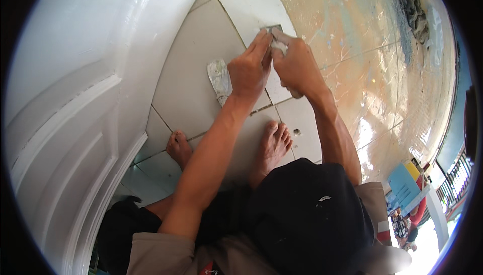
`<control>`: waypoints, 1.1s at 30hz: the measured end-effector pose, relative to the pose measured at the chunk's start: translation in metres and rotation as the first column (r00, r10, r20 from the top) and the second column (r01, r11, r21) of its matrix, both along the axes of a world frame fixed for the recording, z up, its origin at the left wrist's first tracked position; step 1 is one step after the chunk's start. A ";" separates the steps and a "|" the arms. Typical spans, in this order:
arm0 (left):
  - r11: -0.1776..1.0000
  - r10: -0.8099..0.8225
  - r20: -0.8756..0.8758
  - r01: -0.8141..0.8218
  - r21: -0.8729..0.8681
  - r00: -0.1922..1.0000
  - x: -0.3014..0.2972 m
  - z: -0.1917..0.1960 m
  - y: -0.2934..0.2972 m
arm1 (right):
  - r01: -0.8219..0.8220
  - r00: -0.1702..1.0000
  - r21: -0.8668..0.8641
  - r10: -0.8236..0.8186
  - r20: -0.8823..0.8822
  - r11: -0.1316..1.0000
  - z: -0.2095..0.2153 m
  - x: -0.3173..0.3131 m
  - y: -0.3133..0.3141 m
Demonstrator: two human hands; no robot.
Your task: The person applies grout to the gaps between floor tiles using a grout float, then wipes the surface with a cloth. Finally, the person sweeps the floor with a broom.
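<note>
my right hand [300, 66] is closed around a small scraper [274, 27], its flat grey end out over the white floor tile [249, 6] ahead of me. my left hand [250, 68] is right beside it, fingers at the scraper; i cannot tell if they grip it. a flat whitish piece [219, 77] lies near my left wrist. a white door [75, 38] stands at my left.

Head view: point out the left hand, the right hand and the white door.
Left hand [248, 68]: head view, on its back.
Right hand [299, 64]: head view, on its back.
White door [65, 41]: head view, on its upper panel.
</note>
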State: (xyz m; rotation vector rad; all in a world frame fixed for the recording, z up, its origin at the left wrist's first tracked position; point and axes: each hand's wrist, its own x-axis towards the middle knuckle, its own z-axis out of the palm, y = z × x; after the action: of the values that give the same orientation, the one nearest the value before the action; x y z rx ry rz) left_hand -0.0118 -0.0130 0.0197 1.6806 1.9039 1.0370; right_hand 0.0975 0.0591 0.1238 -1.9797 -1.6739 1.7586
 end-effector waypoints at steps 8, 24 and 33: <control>0.999 0.015 -0.019 -0.014 0.053 1.000 0.002 -0.011 -0.016 | -0.024 1.000 -0.008 0.024 0.005 1.000 -0.002 -0.004 -0.002; 0.998 0.022 0.038 -0.024 0.052 0.999 0.004 -0.007 0.007 | -0.059 0.997 0.087 0.054 0.061 0.994 -0.009 -0.001 0.001; 0.997 0.050 0.056 -0.053 0.063 0.997 0.002 -0.009 -0.004 | -0.051 0.998 0.088 0.048 0.034 0.995 -0.009 -0.003 -0.006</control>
State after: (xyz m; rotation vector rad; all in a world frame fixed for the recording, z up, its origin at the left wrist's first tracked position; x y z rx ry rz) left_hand -0.0097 -0.0173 0.0107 1.6285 1.9072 1.1643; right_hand 0.0948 0.0526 0.1147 -1.9557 -1.7923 1.6451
